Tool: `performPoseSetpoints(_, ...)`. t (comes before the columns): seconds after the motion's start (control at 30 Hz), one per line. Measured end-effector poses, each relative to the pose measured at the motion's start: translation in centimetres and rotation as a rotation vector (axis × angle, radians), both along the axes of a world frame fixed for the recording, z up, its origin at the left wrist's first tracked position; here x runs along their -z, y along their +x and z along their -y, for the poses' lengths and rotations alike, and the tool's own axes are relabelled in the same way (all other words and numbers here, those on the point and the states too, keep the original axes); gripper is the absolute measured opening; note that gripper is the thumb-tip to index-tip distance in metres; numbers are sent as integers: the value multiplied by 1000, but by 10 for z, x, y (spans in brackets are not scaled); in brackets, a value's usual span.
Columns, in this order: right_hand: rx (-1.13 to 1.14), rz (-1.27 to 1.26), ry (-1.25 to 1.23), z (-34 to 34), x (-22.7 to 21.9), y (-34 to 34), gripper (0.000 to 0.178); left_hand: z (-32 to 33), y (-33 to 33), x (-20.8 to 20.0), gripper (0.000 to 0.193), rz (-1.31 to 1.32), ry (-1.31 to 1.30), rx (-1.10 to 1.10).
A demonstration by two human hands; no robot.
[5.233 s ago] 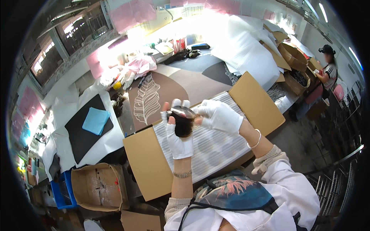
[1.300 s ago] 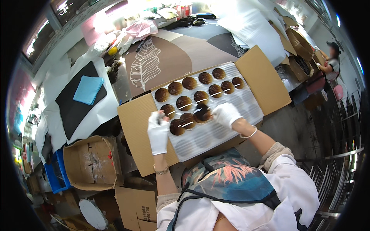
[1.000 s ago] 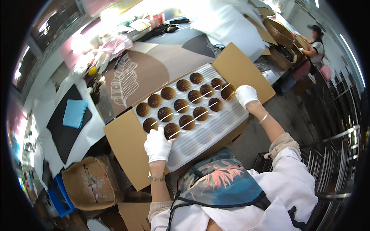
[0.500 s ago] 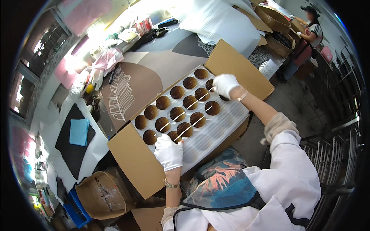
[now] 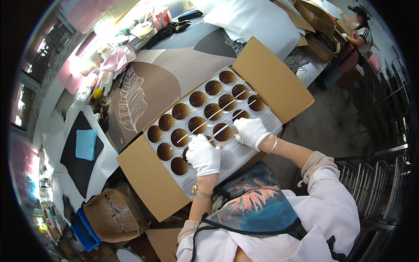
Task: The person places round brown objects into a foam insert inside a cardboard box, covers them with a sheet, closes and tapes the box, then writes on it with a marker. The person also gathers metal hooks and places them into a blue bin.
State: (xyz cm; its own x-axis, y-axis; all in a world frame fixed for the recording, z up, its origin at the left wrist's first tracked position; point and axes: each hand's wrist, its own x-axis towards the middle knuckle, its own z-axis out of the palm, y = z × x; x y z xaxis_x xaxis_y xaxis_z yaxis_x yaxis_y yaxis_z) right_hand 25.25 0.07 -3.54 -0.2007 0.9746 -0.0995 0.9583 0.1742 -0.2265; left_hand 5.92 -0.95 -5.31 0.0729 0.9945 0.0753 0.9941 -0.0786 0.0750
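Note:
An open cardboard box (image 5: 150, 183) in front of me holds a translucent plastic tray (image 5: 238, 158). Rows of glossy brown round discs, like tinted lenses (image 5: 180, 111), sit in its pockets, with white light streaks across several. Both my hands wear white gloves. My left hand (image 5: 204, 156) bends over the near left part of the tray, partly covering discs there. To its right, my right hand (image 5: 252, 133) rests low on the tray with curled fingers, just below a partly covered lens (image 5: 240, 115). Whatever lies under the fingertips of either hand is hidden.
Box flaps stand out to the left and right (image 5: 273, 81). A light blue cloth (image 5: 86, 144) lies on black material at the left, above a brown carton (image 5: 115, 214) and a blue bin (image 5: 85, 231). Another person (image 5: 358, 37) works at the far right; metal racks (image 5: 375, 187) stand nearer.
My right hand has moved from the tray's far right end toward me and leftward, uncovering lenses there. My left hand has shifted slightly rightward and away, uncovering a lens at the near left.

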Motion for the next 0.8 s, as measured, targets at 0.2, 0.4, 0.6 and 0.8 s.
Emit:
performPoseSetpoints(0.2, 75, -15, -26, -22, -2, 27, 25, 6, -15, 2, 66, -32, 9, 39)
performPoseSetpoints(0.4, 352, 314, 176, -97, 22, 90, 18, 1, -13, -2, 69, 56, -69, -63)
performPoseSetpoints(0.6, 330, 340, 114, -95, 3, 84, 16, -2, -21, 8, 78, 309, 140, -10)
performPoseSetpoints(0.8, -352, -178, -170, -6, -29, -20, 39, 0, -13, 7, 36, 2415, -221, -273)
